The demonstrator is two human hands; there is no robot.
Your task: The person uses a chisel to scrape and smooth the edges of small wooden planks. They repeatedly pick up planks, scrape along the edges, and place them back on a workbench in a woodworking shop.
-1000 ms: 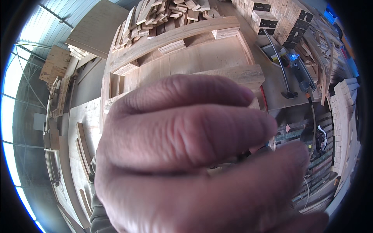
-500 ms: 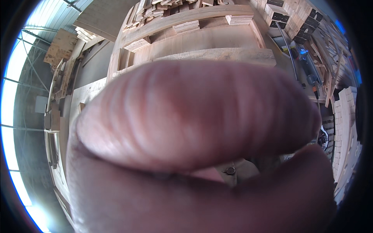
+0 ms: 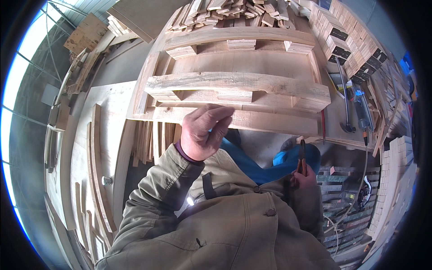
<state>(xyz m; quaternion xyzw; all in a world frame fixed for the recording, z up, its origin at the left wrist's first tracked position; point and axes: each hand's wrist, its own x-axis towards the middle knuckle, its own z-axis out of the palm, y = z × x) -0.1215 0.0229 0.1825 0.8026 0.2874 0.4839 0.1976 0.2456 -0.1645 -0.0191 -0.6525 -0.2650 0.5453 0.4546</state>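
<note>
My left hand (image 3: 203, 130) is raised in front of my chest, over the near edge of a wooden pallet frame (image 3: 234, 82). Its fingers are bent together toward the thumb; whatever may be pinched at the tips is hidden or too small to name. Low at my right side, my right hand (image 3: 307, 178) grips a pair of pliers (image 3: 302, 157) by the reddish handles, with the dark jaws pointing up and away from me. The frame lies on a workbench and has long planks over short wood blocks.
Loose wood offcuts (image 3: 238, 12) are heaped beyond the frame. On the right lie a hammer (image 3: 345, 101) and a grey corded or hosed tool (image 3: 361, 110), near stacked blocks (image 3: 330, 33). Long boards (image 3: 100, 175) rest on the left panel. A slatted stack (image 3: 351, 216) stands low at right.
A blurred hand that covered most of the view close up has moved away. My left hand now shows above the frame's near edge, and my right hand with the pliers is visible.
</note>
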